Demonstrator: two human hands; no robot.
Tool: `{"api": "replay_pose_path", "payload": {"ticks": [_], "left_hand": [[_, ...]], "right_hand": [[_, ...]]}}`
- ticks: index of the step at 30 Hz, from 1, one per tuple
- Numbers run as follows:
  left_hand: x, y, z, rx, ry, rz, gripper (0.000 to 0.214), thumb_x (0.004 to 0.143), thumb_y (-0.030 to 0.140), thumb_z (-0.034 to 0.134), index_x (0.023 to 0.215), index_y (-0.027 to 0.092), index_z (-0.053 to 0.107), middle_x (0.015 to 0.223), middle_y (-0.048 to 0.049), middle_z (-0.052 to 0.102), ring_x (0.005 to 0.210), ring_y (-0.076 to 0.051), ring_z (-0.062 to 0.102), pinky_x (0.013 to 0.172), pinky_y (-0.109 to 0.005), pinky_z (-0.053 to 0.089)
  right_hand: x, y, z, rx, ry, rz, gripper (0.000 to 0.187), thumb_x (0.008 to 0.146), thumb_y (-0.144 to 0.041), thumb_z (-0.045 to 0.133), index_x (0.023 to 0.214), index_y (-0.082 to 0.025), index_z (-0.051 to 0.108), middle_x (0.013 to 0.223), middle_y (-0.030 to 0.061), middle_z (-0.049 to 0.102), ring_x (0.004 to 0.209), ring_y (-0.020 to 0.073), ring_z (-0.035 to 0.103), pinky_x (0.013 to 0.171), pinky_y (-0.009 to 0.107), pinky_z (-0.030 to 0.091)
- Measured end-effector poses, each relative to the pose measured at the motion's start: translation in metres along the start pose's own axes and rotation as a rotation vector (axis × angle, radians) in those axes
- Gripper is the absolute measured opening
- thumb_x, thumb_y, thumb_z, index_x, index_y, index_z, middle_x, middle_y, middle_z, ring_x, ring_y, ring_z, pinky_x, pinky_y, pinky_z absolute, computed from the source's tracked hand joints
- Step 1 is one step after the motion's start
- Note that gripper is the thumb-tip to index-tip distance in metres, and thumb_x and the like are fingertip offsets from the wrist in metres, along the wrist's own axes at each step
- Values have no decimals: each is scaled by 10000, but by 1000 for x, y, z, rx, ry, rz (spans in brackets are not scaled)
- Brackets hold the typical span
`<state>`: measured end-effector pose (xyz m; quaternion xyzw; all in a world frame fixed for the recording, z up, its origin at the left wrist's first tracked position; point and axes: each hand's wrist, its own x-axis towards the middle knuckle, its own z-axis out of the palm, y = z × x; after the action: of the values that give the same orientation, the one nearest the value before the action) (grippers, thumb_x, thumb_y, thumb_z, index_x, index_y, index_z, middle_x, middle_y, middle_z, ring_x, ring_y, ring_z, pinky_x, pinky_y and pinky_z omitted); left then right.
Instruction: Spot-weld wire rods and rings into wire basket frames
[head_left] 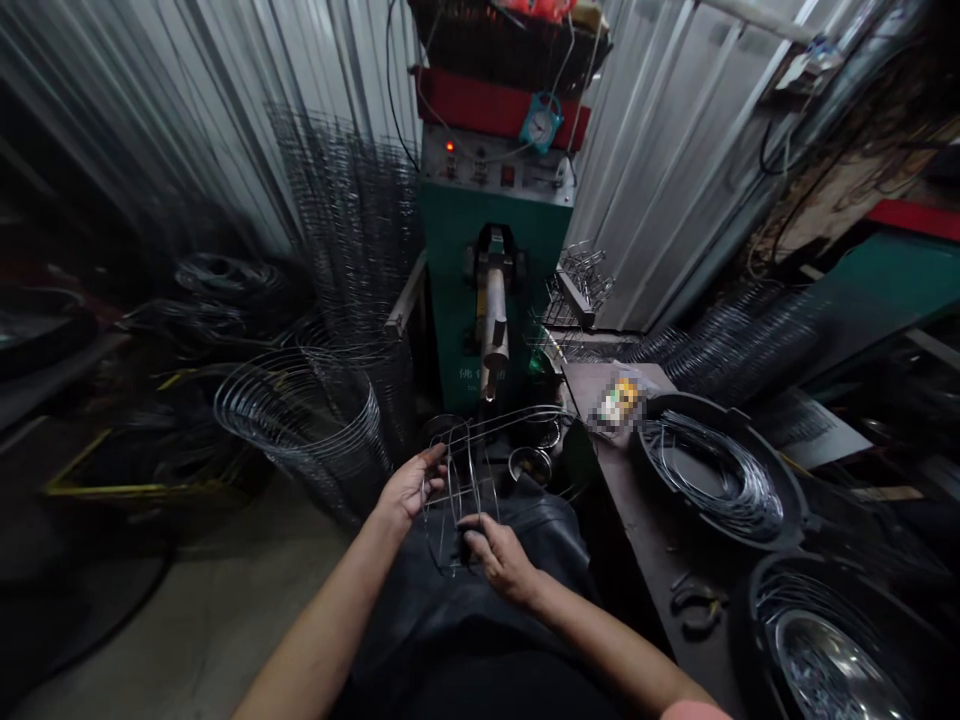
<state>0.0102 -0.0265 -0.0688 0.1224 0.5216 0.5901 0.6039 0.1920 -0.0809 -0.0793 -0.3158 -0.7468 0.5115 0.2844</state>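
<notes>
Both hands hold a wire frame [471, 490] of thin bent metal rods above my lap, which a dark apron covers. My left hand [411, 490] has its fingers curled on the frame's upper left side. Lower on the right, my right hand [499, 558] grips the frame between thumb and fingers. Long curved wires reach from the frame toward the right. Just beyond stands a green machine [457, 300] with a jutting electrode arm [495, 330], whose lower tip is near the wires but appears apart from them.
Nested wire rings [300, 400] stand at the left, with tall stacks of wire mesh [352, 200] behind. On the right-hand bench [622, 500] are a black tray [720, 470] of wire hoops, pliers [697, 605] and a second tray [825, 640]. Small metal bowls [529, 465] sit below the machine.
</notes>
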Motion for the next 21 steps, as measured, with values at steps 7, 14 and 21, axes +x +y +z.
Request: {"api": "replay_pose_path", "payload": {"ticks": [7, 14, 21], "left_hand": [[-40, -17, -42, 480, -58, 508, 715, 733, 626, 494, 1296, 195, 404, 1243, -153, 544, 1134, -277, 520, 889, -419, 446], [-72, -44, -84, 1423, -466, 1348, 979, 661, 579, 616, 1437, 224, 137, 1312, -174, 496, 1182, -325, 474, 1022, -549, 266], [-81, -49, -66, 984, -378, 922, 650, 654, 334, 723, 1238, 259, 448, 760, 15, 600, 640, -133, 574, 636, -268, 484]], "right_hand": [[34, -31, -26, 337, 322, 130, 276, 838, -441, 451, 772, -187, 537, 634, -4, 571, 561, 102, 510, 526, 213, 415], [67, -72, -53, 769, 342, 350, 181, 838, -326, 470, 775, -162, 515, 583, -2, 571, 430, 67, 457, 335, 136, 201], [94, -68, -73, 854, 234, 530, 333, 922, -348, 359, 744, -128, 534, 631, 50, 616, 453, 68, 464, 355, 151, 269]]}}
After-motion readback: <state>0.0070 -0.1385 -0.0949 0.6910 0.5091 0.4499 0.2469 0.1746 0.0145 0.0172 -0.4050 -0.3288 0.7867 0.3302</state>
